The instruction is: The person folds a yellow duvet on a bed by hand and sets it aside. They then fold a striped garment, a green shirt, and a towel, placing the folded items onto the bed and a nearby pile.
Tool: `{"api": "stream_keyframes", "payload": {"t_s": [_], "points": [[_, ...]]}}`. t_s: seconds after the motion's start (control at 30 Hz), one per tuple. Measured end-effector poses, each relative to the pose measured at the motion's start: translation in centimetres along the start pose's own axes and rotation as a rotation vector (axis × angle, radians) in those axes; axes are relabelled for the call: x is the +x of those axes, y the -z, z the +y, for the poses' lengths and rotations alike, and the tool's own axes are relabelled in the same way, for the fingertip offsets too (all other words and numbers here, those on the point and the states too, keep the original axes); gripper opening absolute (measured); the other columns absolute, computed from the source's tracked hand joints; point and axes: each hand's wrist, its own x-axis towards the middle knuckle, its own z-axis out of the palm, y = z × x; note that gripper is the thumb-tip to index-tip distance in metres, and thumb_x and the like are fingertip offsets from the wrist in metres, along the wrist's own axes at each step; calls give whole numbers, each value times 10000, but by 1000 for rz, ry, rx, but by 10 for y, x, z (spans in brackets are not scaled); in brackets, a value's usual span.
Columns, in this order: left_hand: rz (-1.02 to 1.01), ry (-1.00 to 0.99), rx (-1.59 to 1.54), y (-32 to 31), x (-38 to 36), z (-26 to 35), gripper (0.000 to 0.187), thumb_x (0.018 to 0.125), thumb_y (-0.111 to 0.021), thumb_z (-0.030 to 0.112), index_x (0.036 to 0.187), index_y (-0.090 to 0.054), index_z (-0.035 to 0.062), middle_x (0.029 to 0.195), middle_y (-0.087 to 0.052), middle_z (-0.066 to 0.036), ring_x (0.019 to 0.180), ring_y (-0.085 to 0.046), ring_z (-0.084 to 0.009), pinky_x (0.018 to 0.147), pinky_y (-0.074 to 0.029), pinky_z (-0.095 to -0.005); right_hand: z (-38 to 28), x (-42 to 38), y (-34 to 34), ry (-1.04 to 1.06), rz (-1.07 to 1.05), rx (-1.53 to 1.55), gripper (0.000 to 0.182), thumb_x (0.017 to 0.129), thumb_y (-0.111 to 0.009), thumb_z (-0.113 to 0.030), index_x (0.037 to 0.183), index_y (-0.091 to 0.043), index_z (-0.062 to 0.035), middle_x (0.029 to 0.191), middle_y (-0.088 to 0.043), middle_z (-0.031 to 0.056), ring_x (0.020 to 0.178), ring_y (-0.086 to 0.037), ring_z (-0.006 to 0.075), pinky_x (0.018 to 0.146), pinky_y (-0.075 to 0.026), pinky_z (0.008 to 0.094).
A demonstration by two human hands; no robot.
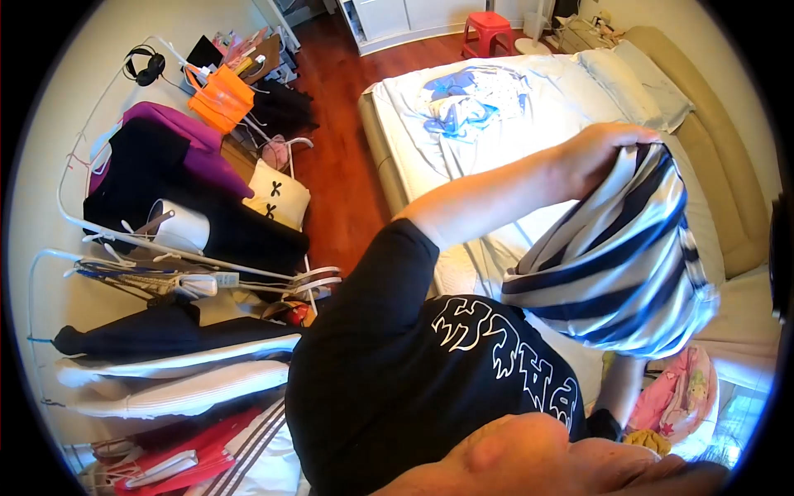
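My left hand (610, 150) is raised, its fingers closed on the top edge of a shiny cloth with black, white and grey stripes (608, 264). The cloth hangs in loose folds, spread out in front of my chest and overlapping the bed in this view. Below it, my right forearm (622, 388) reaches up behind the fabric, which hides my right hand. Near that forearm lies a pink patterned cloth (680, 393), with a mustard-yellow cloth (648, 442) beside it.
A bed (571, 91) with pale sheets and a blue-patterned cloth (467, 103) stands ahead. White clothes racks (70, 219) loaded with garments line the left, with an orange basket (221, 95) behind. A red stool (488, 31) stands at the back on the wooden floor (343, 149).
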Motion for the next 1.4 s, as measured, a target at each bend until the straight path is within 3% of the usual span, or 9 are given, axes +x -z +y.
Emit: {"api": "stream_keyframes", "payload": {"t_s": [0.17,0.27,0.77,0.97,1.13,1.2,1.3,1.33,1.4], "points": [[150,12,-142,168,55,-44,354,931,-431,349,816,-593,57,767,-639,-123,711,-614,-268,742,-501,-401,-16,-93,-76,-181,-305,255,448,834,-600,-123,1248,-444,-53,1058,-562,93,985,-548,189,883,-427,303],[237,76,-29,309,16,-165,495,959,-407,419,1312,-421,72,1274,-508,-131,1181,-485,-243,1023,-365,-378,-35,-77,-84,-187,-341,475,458,835,-600,-140,1257,-443,-58,1080,-558,97,1004,-543,197,900,-417,313],[260,6,-155,193,-66,-155,490,969,-398,387,1351,-378,80,1320,-473,-109,1207,-459,-226,1045,-339,-369,-67,-33,-29,-42,-324,1272,511,842,-597,-223,1306,-435,-84,1189,-539,116,1096,-523,237,982,-367,365],[209,-121,-97,191,-82,-128,490,973,-394,374,1366,-361,84,1339,-459,-100,1218,-449,-219,1054,-329,-365,-4,-84,-121,-224,-323,279,533,845,-596,-257,1325,-432,-94,1232,-532,123,1133,-514,253,1015,-347,386],[66,-135,144,184,-84,-118,490,977,-391,363,1379,-347,87,1354,-448,-93,1226,-440,-213,1061,-320,-362,-75,-67,-105,179,-546,-266,524,847,-584,-256,1329,-441,-108,1272,-532,115,1200,-479,249,1049,-314,361],[15,-110,21,153,-77,-111,375,975,-398,231,1319,-406,80,1303,-480,-98,1213,-443,-212,1046,-330,-356,-11,-51,-88,-469,-460,1485,478,948,-389,-391,1301,-461,-77,1297,-510,156,1212,-472,305,1058,-317,447],[-43,-39,-57,155,-59,-121,374,972,-404,235,1313,-410,81,1302,-479,-94,1212,-442,-214,1039,-338,-360,6,-42,-77,-324,-424,1590,562,943,-381,-446,1333,-392,-41,1322,-475,157,1199,-475,298,1036,-346,459],[-57,-26,-89,159,-54,-126,374,971,-406,237,1311,-412,82,1301,-479,-92,1211,-442,-214,1037,-340,-361,9,-49,-90,-379,-42,934,599,942,-397,-476,1375,-346,-66,1364,-434,125,1224,-446,275,1048,-334,442],[-107,-4,-171,164,-46,-136,373,968,-409,239,1307,-415,83,1301,-479,-89,1210,-442,-215,1033,-345,-364,-8,-70,-113,-526,-40,894,642,929,-404,-524,1398,-322,-95,1390,-404,91,1247,-415,250,1047,-338,413]]}}
